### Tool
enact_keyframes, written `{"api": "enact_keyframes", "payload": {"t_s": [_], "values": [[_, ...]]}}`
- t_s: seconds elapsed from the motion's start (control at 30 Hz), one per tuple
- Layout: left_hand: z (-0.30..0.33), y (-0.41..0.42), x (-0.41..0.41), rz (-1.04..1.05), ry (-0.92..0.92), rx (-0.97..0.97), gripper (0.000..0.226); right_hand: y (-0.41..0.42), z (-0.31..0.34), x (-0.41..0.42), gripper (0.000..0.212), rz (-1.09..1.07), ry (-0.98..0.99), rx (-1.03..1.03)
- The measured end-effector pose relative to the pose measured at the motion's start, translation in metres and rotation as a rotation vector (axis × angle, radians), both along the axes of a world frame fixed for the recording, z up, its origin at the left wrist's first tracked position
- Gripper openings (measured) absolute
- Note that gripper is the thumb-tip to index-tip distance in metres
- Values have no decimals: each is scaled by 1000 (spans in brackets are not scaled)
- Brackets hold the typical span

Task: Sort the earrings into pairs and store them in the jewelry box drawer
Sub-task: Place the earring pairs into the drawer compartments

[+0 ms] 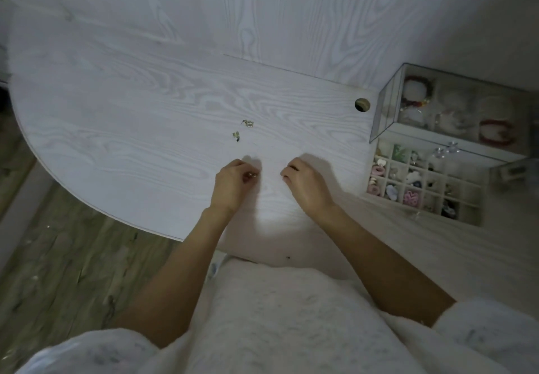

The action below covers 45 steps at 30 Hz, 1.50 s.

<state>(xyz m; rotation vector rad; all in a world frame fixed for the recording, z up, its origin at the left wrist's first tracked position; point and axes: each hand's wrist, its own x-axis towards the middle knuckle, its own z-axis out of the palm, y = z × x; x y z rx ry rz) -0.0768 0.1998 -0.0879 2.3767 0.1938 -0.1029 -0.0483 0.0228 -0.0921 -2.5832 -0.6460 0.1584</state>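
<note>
White fleecy garment [291, 324], nearest the camera, at 6 o'clock; both forearms bare.

Left hand [232, 184], on the tabletop just left of centre: fingers curled, pinching a small reddish-gold earring [251, 174] at the fingertips.

Right hand [303, 182], just beside it at 3 o'clock, apart from the left: fingers curled inward toward the palm; whether anything is held cannot be told.

Pale wood-grain table [131, 128], rounded edge at 8 o'clock over wood-look flooring [58, 257].

Two small gold earrings, loose on the table at 12 o'clock of the left hand: nearer one [235, 135], farther one [248, 123], close together, not touching.

Jewelry box drawer [423, 184], pulled open at 3 o'clock, gridded compartments holding assorted small pieces, pink, green and white.

Glass-walled jewelry box [388, 108] behind it at 2 o'clock.

Round cable hole [362, 104] beside the box.
</note>
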Motion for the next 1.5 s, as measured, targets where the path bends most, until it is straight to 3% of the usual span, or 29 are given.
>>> {"api": "enact_keyframes", "payload": {"t_s": [0.17,0.4,0.57,0.87,1.2,1.5], "values": [[-4,-39,-22,-57,-41,-54,15,-39,2,-40,4,-147,23,50],[0,-73,-26,-157,-103,157,2,-67,-2,-54,7,-147,-4,121],[-1,-82,-18,-157,-94,222,8,-87,0,-58,6,-167,11,212],[-1,-125,-11,-312,-145,192,11,-155,25,-73,4,-532,60,473],[5,-167,13,-346,-127,55,9,-253,36,-27,7,-913,-153,341],[19,-190,28,-440,-159,-43,6,-277,6,9,11,-863,-257,-44]]}}
